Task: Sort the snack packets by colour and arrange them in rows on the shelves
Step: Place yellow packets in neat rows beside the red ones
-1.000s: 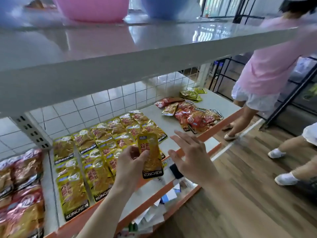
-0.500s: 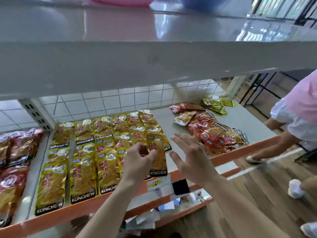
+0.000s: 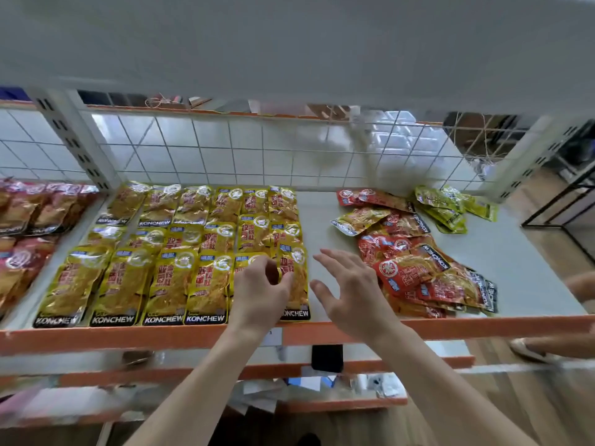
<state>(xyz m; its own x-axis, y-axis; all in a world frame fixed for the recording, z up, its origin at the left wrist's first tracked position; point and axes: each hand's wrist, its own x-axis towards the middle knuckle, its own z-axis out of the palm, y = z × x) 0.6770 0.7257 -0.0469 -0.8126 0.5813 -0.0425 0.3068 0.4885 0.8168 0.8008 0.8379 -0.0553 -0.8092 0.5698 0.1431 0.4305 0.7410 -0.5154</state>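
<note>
- Yellow block (image 3: 180, 252) on shelf (image 3: 502, 252): three rows of six, eighteen packets.
- Right of block: one red heap (image 3: 418, 268) (overlapping, can't count).
- Right hand (image 3: 354, 297) just right of block, fingers spread, empty.
- Left hand (image 3: 260, 294) pinches block's front-right packet (image 3: 297, 284), which lies flat.

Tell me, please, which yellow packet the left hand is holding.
The rightmost yellow packet in the front row: the left hand pinches its left edge, while no other is gripped.
</note>
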